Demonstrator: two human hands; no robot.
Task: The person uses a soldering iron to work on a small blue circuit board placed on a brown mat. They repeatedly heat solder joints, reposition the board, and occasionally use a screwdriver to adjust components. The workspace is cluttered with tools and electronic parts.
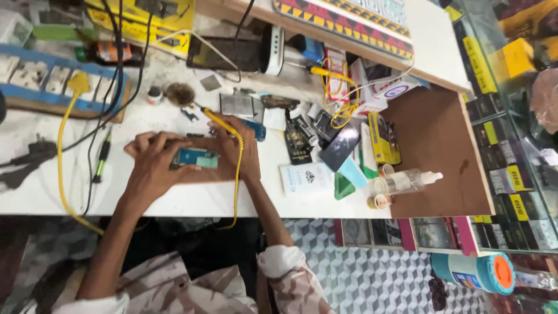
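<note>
- pinching a small teal circuit board (197,157) flat on the wooden block (174,174), the left hand (152,166) curls around its near edge.
- the right hand (237,145) grips a yellow soldering iron (218,120), tip pointing up and away past its fingers.
- the board's long axis runs between both hands.
- risk: the yellow cord (237,180) under the right wrist could snag, dragging the tip across the board or onto a finger.

Bright, even light falls from above on the white table (52,192), which is close to washed out at its left end, and the hands (192,154) throw only short, soft shadows beneath them. Under the table the floor (360,273) is much dimmer, and the left corner sinks into near black. The wide lens bends the edges, and the right border and far clutter look soft and smeared.
</note>
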